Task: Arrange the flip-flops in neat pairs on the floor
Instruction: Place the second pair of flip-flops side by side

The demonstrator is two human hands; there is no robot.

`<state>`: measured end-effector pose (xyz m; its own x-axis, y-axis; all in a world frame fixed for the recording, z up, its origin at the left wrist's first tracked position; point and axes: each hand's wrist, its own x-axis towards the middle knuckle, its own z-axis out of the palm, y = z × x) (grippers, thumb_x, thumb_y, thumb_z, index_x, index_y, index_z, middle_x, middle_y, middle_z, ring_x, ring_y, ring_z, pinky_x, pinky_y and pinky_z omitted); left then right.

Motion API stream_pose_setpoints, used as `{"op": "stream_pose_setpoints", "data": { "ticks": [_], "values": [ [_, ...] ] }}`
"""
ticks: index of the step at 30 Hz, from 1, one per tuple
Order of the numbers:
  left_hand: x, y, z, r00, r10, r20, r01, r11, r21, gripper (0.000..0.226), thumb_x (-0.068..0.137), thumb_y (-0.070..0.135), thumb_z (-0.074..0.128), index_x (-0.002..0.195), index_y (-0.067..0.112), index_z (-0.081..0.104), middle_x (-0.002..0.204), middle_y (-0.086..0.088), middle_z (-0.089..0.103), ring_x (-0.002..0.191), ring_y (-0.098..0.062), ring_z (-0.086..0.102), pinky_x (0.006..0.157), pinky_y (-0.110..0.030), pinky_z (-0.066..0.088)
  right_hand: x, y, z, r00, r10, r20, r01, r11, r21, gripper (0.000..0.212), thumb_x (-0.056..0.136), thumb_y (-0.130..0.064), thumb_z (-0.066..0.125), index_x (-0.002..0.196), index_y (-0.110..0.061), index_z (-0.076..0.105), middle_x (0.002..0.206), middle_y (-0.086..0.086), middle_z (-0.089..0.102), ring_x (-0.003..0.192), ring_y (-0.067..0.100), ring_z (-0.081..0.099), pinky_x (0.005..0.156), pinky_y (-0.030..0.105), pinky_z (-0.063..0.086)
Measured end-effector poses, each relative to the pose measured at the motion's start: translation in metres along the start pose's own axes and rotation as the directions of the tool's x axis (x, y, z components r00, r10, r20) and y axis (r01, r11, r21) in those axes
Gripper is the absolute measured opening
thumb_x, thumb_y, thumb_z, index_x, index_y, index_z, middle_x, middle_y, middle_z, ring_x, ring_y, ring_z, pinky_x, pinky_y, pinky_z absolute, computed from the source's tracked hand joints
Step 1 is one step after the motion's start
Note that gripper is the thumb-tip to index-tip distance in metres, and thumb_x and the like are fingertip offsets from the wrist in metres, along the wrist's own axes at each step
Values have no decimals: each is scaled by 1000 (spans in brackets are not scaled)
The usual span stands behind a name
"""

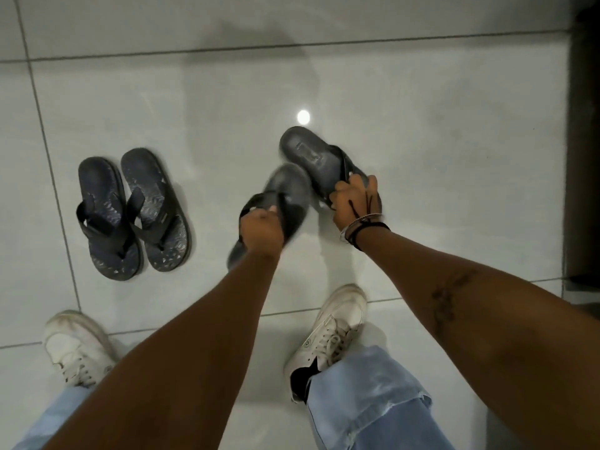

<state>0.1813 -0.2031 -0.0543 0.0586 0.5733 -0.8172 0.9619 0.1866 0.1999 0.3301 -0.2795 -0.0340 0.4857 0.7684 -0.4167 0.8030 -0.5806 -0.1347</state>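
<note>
Two dark patterned flip-flops [130,216] lie side by side on the white tiled floor at the left, their straps touching. Right of them, my left hand [263,228] grips a grey-black flip-flop [285,196] by its strap; that flip-flop is blurred and tilted, its toe end hidden under my wrist. My right hand [354,203] is closed on the toe end of a second grey-black flip-flop [308,151], whose heel points away from me and to the left. The two held flip-flops nearly touch at their middle.
My white sneakers [74,345] [328,336] stand on the tiles near the bottom, with light blue jeans above them. A dark vertical surface [584,141] runs along the right edge. A ceiling light reflects as a bright spot [303,116] on the glossy floor.
</note>
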Motion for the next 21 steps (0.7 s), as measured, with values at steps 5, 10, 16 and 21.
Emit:
{"op": "stream_pose_setpoints", "data": {
  "ticks": [5,10,16,21],
  "values": [
    [7,23,-12,835,547,59,-521,751,405,22,92,25,57,71,20,61,79,-7,70,83,-30,64,86,-36,42,28,46,-4,977,167,134,-166,986,-16,16,82,-19,53,85,-16,68,97,6,61,104,35,46,96,45,31],
    [41,31,-36,597,612,518,-727,140,672,17,89,26,57,95,20,71,99,3,72,99,-23,64,102,-41,29,36,54,9,958,140,252,-120,988,-93,16,76,-19,68,91,-24,69,105,6,61,109,34,45,96,46,32],
    [29,47,-23,536,586,608,-681,-126,722,25,93,22,53,114,19,68,115,0,69,117,-25,56,109,-44,23,6,16,28,986,110,127,-108,994,-25,15,78,-7,62,79,-17,73,85,3,64,99,33,46,92,43,31],
    [24,34,-13,509,657,556,-691,-73,719,27,93,17,52,113,17,70,110,-2,70,114,-27,55,112,-48,21,-6,-3,31,976,182,117,-178,983,-42,13,76,-6,63,86,-13,68,91,10,65,99,34,51,95,50,37]
  ]
}}
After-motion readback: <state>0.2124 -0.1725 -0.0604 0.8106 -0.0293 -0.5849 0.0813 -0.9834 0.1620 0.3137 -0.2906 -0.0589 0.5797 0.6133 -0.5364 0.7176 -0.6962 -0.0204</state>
